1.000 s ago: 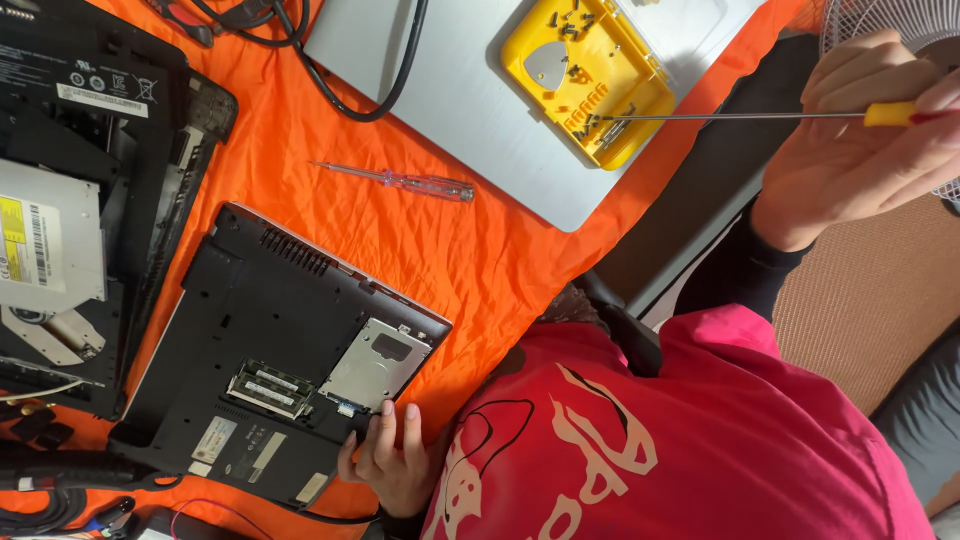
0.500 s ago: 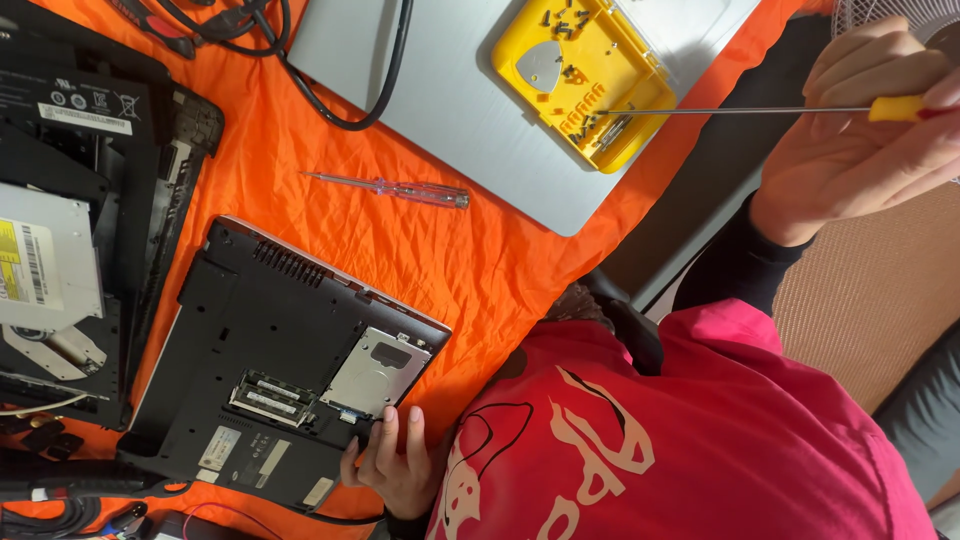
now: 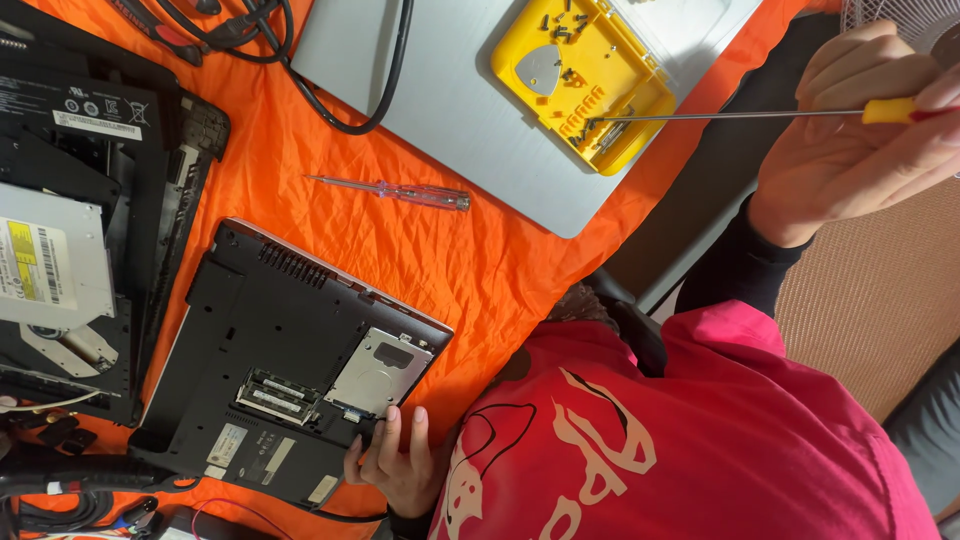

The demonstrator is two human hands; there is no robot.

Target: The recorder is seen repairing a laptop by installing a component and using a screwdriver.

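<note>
Yellow-handled screwdriver [image 3: 740, 115] in closed fingers [image 3: 860, 85]

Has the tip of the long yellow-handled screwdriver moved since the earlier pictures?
No. The screwdriver tip stays at the same lower corner of the yellow tray, held by the right hand.

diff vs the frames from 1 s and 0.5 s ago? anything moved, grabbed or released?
Almost nothing. The view drifted slightly, so the cloth and everything on it sit a little differently in frame. The left hand still rests on the edge of the opened black laptop. The right hand still holds the long yellow-handled screwdriver, its tip at the yellow screw tray. The clear-handled screwdriver still lies on the orange cloth. Nothing grabbed or released.
</note>
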